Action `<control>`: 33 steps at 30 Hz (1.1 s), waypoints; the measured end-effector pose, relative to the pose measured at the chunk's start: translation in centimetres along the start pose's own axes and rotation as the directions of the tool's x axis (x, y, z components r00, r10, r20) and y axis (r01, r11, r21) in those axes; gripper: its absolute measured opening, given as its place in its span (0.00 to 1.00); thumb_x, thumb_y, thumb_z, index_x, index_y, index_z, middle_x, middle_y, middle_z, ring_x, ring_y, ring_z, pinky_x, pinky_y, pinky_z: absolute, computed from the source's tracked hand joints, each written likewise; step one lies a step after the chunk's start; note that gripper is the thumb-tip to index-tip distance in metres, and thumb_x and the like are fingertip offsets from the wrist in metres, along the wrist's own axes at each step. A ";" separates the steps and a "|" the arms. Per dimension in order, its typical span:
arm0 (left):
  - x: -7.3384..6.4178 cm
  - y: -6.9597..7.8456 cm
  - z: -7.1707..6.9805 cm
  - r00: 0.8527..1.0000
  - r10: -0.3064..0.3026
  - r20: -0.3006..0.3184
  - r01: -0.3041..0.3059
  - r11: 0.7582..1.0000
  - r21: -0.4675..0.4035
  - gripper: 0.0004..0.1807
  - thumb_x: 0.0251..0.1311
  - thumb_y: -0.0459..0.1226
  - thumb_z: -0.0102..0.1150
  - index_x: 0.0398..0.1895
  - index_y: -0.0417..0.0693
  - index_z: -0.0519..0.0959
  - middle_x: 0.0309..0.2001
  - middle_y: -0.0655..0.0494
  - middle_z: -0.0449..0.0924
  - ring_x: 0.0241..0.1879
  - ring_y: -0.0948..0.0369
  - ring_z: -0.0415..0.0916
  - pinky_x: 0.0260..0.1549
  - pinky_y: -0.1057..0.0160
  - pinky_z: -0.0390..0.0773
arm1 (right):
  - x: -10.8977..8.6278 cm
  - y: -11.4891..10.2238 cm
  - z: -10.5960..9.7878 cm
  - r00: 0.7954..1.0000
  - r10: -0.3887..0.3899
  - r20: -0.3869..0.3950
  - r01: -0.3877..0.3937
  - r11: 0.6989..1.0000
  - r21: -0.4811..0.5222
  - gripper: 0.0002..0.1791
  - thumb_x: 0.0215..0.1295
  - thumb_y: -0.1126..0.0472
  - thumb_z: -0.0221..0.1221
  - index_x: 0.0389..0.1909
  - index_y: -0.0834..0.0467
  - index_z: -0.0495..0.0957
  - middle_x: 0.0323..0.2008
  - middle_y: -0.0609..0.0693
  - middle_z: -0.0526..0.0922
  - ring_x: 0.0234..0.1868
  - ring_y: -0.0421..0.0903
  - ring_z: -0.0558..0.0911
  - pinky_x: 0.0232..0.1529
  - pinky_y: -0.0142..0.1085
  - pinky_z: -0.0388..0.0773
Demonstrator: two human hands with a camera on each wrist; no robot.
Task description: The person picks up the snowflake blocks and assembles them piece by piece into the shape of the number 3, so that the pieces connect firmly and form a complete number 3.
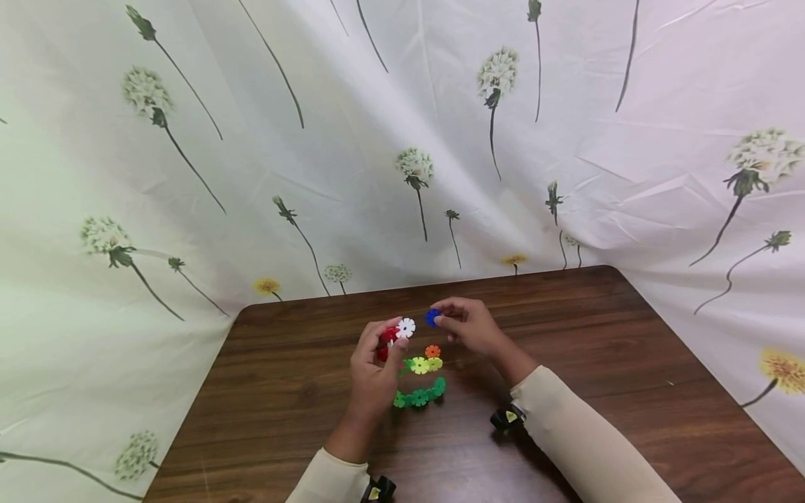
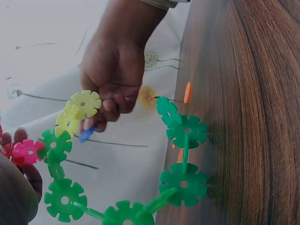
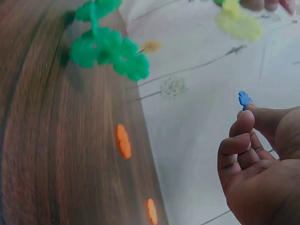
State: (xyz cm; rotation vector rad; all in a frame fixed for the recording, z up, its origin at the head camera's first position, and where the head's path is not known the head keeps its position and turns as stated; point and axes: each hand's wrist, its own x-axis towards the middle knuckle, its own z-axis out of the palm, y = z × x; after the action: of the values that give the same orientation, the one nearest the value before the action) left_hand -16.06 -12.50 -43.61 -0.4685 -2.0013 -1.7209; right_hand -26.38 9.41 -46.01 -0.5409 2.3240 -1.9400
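Note:
My left hand point(image 1: 374, 367) grips a chain of interlocking flower discs at its red discs point(image 1: 388, 337). A white disc point(image 1: 405, 327) stands at the chain's end by the left fingertips. From that hand hang a pink disc point(image 2: 29, 151), yellow discs point(image 1: 419, 365) and a curved run of green discs point(image 1: 419, 397). My right hand point(image 1: 472, 325) pinches a single blue flower disc point(image 1: 432, 318) between thumb and fingertips, with the other fingers curled. In the right wrist view, the blue disc point(image 3: 244, 99) sticks out past the thumb. A small gap separates it from the white disc.
Loose orange discs point(image 3: 123, 141) lie flat on the dark wooden table point(image 1: 283, 391), beyond the hanging chain. A white cloth with printed dandelions point(image 1: 415, 168) rises behind the table's far edge. Black straps point(image 1: 506, 418) sit at the wrists.

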 end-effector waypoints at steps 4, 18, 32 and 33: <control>0.0 0.0 0.0 1.000 0.010 -0.003 -0.010 1.000 0.000 0.17 0.77 0.32 0.64 0.65 0.49 0.83 0.56 0.51 0.81 0.45 0.64 0.79 0.35 0.70 0.85 | -1.2 -1.3 0.3 0.999 -0.047 -0.017 0.047 0.999 0.005 0.12 0.80 0.64 0.64 0.58 0.60 0.87 0.46 0.60 0.90 0.27 0.42 0.80 0.33 0.42 0.87; 0.0 -0.1 0.1 1.000 0.009 -0.014 -0.009 1.000 0.029 0.17 0.76 0.32 0.65 0.65 0.50 0.84 0.55 0.51 0.81 0.45 0.64 0.78 0.37 0.71 0.84 | -4.5 -5.0 1.7 0.942 -0.316 -0.112 0.327 0.940 0.100 0.13 0.78 0.69 0.63 0.58 0.66 0.85 0.42 0.51 0.86 0.27 0.48 0.79 0.29 0.31 0.83; 0.1 -0.3 0.1 0.999 0.040 -0.002 -0.040 0.999 0.024 0.18 0.75 0.31 0.65 0.64 0.51 0.84 0.54 0.51 0.82 0.42 0.63 0.79 0.34 0.71 0.85 | -5.3 -6.9 2.7 0.897 -0.422 -0.130 0.434 0.897 0.085 0.12 0.76 0.72 0.64 0.56 0.69 0.86 0.40 0.58 0.84 0.25 0.42 0.79 0.28 0.34 0.85; 0.1 -0.3 0.1 0.999 0.045 -0.002 -0.045 0.999 0.020 0.18 0.75 0.30 0.65 0.65 0.50 0.84 0.54 0.50 0.82 0.42 0.63 0.79 0.34 0.70 0.85 | -5.3 -6.9 2.8 0.895 -0.427 -0.129 0.438 0.895 0.082 0.12 0.76 0.72 0.63 0.56 0.69 0.86 0.40 0.59 0.83 0.25 0.41 0.79 0.28 0.33 0.85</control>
State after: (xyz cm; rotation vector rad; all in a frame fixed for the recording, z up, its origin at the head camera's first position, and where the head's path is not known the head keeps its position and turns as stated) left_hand -16.26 -12.49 -43.82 -0.5010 -1.9888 -1.6724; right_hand -19.11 7.43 -40.82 -1.0476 2.2873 -2.3172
